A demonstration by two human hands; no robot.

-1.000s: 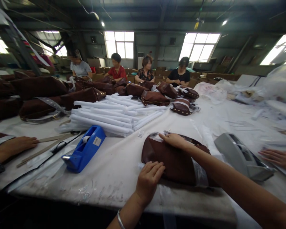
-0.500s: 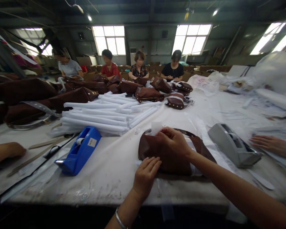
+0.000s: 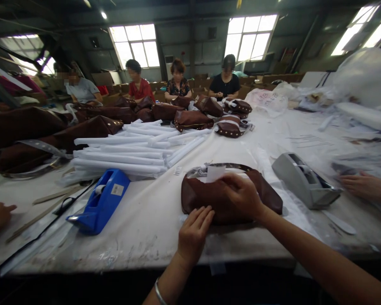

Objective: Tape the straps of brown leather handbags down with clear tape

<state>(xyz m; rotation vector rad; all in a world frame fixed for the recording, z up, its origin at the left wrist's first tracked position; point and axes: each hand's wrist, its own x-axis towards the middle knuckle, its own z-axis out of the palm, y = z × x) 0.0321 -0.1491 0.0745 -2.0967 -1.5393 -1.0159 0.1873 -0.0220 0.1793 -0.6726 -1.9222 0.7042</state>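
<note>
A brown leather bag (image 3: 269, 198) lies on the white-covered table (image 3: 146, 220) in front of me. My left hand (image 3: 193, 235) rests flat with its fingers stretched out on the bag's near left edge. My right hand (image 3: 241, 195) lies on top of the bag and pinches a small white paper tag (image 3: 215, 173) between thumb and fingers. The bag's strap (image 3: 228, 166) curves along its far side.
A blue tape dispenser (image 3: 98, 201) stands to the left, a grey one (image 3: 303, 180) to the right. White rolls (image 3: 127, 152) and more brown bags (image 3: 190, 119) lie further back. Other people's hands (image 3: 363, 186) reach in at both sides. Several people sit at the far end.
My right hand has lifted from lying flat at the bag's top, taken hold of the white tag and drawn it back toward me. A hand at the left has pulled away.
</note>
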